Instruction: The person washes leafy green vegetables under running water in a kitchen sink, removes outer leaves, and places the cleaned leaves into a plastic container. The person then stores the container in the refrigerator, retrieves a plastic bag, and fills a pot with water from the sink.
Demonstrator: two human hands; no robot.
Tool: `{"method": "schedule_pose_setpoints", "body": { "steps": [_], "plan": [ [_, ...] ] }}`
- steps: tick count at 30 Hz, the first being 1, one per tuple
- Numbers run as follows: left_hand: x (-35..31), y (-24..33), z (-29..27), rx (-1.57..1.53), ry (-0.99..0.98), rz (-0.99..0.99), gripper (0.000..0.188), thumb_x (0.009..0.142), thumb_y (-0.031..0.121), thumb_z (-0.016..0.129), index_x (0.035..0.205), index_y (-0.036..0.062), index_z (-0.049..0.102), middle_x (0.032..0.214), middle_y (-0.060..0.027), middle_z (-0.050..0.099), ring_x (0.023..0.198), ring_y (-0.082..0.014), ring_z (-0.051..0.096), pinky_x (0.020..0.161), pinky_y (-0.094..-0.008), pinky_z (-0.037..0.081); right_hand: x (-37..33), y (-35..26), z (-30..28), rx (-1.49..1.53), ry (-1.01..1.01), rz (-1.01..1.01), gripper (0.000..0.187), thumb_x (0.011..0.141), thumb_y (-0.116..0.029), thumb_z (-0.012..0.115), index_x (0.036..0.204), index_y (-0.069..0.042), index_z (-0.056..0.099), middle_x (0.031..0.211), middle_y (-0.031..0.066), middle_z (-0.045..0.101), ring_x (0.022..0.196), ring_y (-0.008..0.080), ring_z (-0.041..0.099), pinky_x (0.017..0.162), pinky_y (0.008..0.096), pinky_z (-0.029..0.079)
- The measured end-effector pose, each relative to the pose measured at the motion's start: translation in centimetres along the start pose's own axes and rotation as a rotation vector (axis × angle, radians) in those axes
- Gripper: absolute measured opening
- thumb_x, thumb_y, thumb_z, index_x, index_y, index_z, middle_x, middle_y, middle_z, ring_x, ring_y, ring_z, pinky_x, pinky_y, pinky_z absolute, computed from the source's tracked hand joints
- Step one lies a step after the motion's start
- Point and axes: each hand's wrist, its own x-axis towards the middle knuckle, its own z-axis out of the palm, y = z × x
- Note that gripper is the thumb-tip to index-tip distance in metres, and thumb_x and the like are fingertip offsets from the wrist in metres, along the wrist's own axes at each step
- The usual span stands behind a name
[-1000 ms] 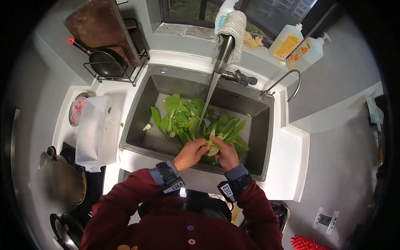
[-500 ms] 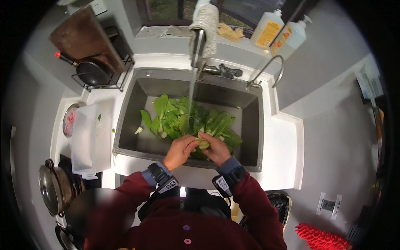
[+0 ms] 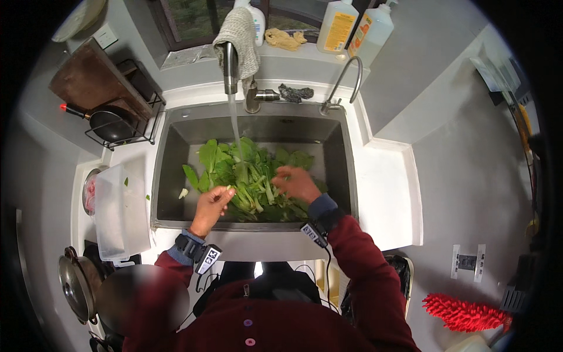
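Note:
Several leafy green bok choy (image 3: 253, 176) lie heaped in the grey sink (image 3: 165, 176), under water running from the faucet (image 3: 230, 76). My left hand (image 3: 211, 209) is over the sink's front left part, its thumb and fingers pinched on a small pale green vegetable piece (image 3: 230, 188). At the right side of the heap, my right hand (image 3: 298, 184) has its fingers apart, close over the pale stalks. Whether its fingertips touch a stalk is hard to make out.
A clear plastic bin (image 3: 121, 211) stands left of the sink, beside a lidded pot (image 3: 76, 284). A rack holds a cutting board (image 3: 94, 79) and a small pan (image 3: 112, 123). A curved thin tap (image 3: 352, 73) rises at the back right. Bottles (image 3: 337, 26) line the sill.
My hands, together on a bok choy before, have parted. The left moved left with a small piece; the right let go of the bok choy over the heap. The view has shifted.

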Motion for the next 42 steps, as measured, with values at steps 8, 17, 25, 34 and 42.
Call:
{"method": "schedule_pose_setpoints", "body": {
  "steps": [8,17,25,34,42],
  "plan": [
    [-1.5,0.4,6.1,-0.309,-0.375,-0.280,0.017,0.093,0.022,0.053,0.098,0.0069,0.055,0.066,0.0047,0.047,0.054,-0.0045,0.044,0.049,-0.0194,0.035,-7.1,0.5,3.5,-0.128,0.045,-0.584,0.032,0.068,-0.022,0.070,0.092,-0.003,0.059,0.086,0.0135,0.054,0.081,0.0319,0.053,0.069,0.0401,0.042],
    [-3.4,1.5,12.1,0.099,-0.907,-0.102,0.029,0.091,0.030,0.053,0.107,0.0057,0.053,0.081,-0.0004,0.053,0.068,-0.0085,0.051,0.059,-0.0227,0.043,-24.3,6.4,-0.9,-0.211,0.665,-0.265,0.016,0.080,-0.009,0.065,0.094,-0.003,0.061,0.087,0.0081,0.063,0.076,0.0155,0.060,0.066,0.0270,0.051],
    [0.1,-1.5,1.5,-0.078,-0.563,-0.264,0.032,0.091,0.029,0.054,0.113,0.0063,0.054,0.098,-0.0007,0.059,0.072,-0.0063,0.054,0.061,-0.0213,0.045,-44.5,18.6,-3.6,-0.858,1.128,1.017,0.060,0.070,-0.023,0.074,0.120,-0.001,0.050,0.115,0.0232,0.051,0.107,0.0397,0.048,0.092,0.0444,0.040],
    [-3.0,-2.1,-9.3,-0.227,-0.173,-0.204,0.028,0.091,0.024,0.055,0.114,0.0072,0.055,0.103,-0.0028,0.061,0.068,-0.0078,0.056,0.059,-0.0214,0.045,-29.1,13.6,-1.1,-0.375,1.046,-0.065,0.048,0.077,0.010,0.041,0.121,-0.005,0.051,0.111,0.0114,0.055,0.076,0.0151,0.059,0.065,0.0279,0.049],
    [-14.2,2.8,-16.1,0.278,0.293,0.439,0.024,0.083,0.009,0.064,0.106,0.0066,0.059,0.089,-0.0016,0.061,0.067,-0.0062,0.053,0.060,-0.0220,0.044,-10.1,4.1,2.9,-0.574,0.614,-0.181,0.056,0.075,-0.015,0.073,0.124,-0.004,0.048,0.097,0.0112,0.058,0.072,0.0161,0.056,0.063,0.0283,0.048]
  ]
}}
